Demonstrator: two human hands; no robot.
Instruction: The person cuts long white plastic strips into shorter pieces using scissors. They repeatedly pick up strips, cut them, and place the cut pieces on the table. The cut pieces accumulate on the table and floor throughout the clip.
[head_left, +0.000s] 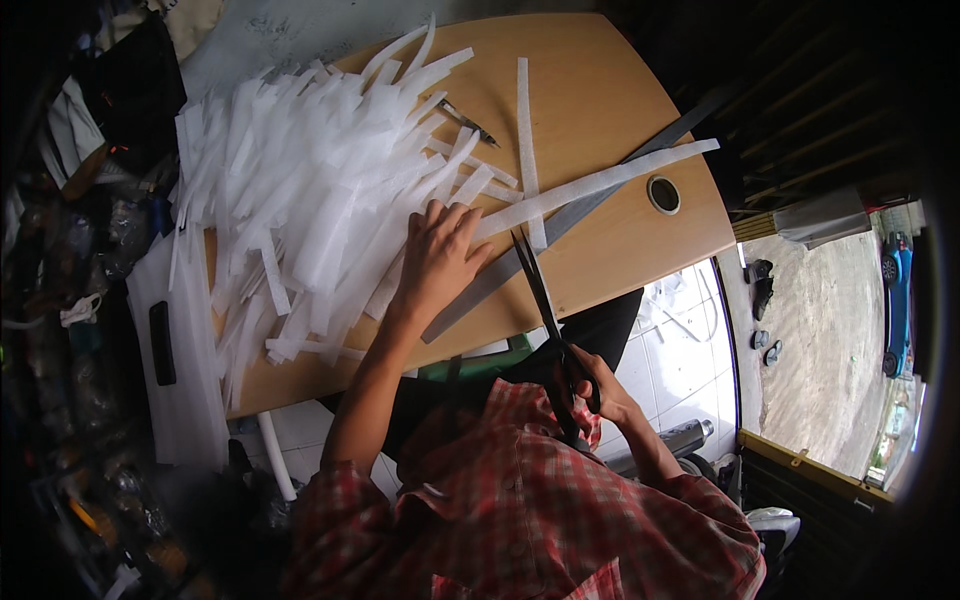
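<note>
My left hand rests at the right edge of a heap of white foam strips, its fingers closed on the near end of a long white foam strip. That strip slants up to the right, crossing a shorter upright strip and a dark grey flat bar. In my right hand is a pair of black scissors, gripped by the handles at the table's near edge. Its blades point away from me, slightly parted, with the tips just below the long strip.
A craft knife lies beside the heap on the wooden table. The tabletop has a round cable hole at the right. Foam sheeting with a dark oblong on it hangs over the left edge. Cluttered goods fill the far left.
</note>
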